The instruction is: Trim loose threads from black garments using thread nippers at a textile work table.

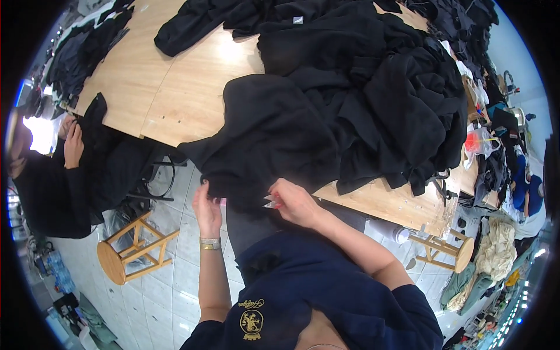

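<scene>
A black garment [262, 134] drapes over the near edge of the table and down to my lap. My left hand [207, 207] is at its left near edge, with the fingers closed on the black cloth. A small pink thing shows beside that hand, too small to name. My right hand [294, 204] is closed round small thread snips [273, 202], whose metal blades point left toward the cloth. Part of the snips is hidden inside my fingers.
More black garments [402, 99] lie heaped on the wooden table [186, 87]. At the left a person in black [55, 186] sits handling dark cloth. Wooden stools [114, 262] stand on the tiled floor at both sides. A plastic bag [481, 143] lies at the right.
</scene>
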Demonstrator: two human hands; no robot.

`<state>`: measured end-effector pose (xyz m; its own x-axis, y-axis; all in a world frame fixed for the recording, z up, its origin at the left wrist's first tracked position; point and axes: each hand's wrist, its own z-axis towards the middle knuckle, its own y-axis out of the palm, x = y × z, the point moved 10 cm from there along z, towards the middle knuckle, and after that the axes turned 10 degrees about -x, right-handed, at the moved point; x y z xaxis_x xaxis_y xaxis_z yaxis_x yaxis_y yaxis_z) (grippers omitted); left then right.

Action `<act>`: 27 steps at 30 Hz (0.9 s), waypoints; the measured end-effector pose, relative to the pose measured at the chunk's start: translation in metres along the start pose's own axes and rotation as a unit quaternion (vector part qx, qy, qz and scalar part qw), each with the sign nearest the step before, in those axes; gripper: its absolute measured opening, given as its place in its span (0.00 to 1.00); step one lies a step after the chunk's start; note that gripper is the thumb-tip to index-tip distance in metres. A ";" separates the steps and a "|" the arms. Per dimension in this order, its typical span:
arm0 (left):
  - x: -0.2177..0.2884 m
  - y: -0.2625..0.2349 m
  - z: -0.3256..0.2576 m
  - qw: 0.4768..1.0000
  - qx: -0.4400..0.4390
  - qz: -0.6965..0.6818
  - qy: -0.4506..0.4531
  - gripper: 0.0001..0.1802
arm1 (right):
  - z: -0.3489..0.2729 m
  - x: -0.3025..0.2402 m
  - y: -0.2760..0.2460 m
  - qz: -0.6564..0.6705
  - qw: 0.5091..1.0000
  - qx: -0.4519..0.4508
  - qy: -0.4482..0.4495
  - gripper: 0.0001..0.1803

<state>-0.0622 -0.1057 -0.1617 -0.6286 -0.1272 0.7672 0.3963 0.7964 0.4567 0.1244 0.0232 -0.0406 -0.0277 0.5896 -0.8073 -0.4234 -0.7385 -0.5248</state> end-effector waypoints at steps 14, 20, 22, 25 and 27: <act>0.104 0.203 -0.013 0.795 -0.195 0.430 0.381 0.09 | -0.077 0.084 -0.061 0.178 0.906 0.306 0.232 0.14; 0.016 0.132 0.001 0.912 -0.169 0.371 0.038 0.15 | -0.076 0.085 -0.063 0.228 0.886 0.319 0.245 0.14; -0.015 0.128 -0.002 0.883 -0.191 0.428 -0.024 0.18 | -0.075 0.088 -0.061 0.221 0.885 0.311 0.266 0.15; -0.006 0.152 -0.013 0.851 -0.190 0.478 0.105 0.19 | -0.070 0.081 -0.059 0.206 0.900 0.302 0.236 0.15; 0.002 0.176 -0.022 0.838 -0.201 0.486 0.144 0.19 | -0.070 0.078 -0.055 0.178 0.911 0.280 0.244 0.15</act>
<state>0.0216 0.0213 -0.0697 0.2879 0.2829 0.9149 0.8568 0.3507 -0.3781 0.2091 0.0866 -0.0934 0.0951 0.0289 -0.9950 -0.8655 -0.4914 -0.0970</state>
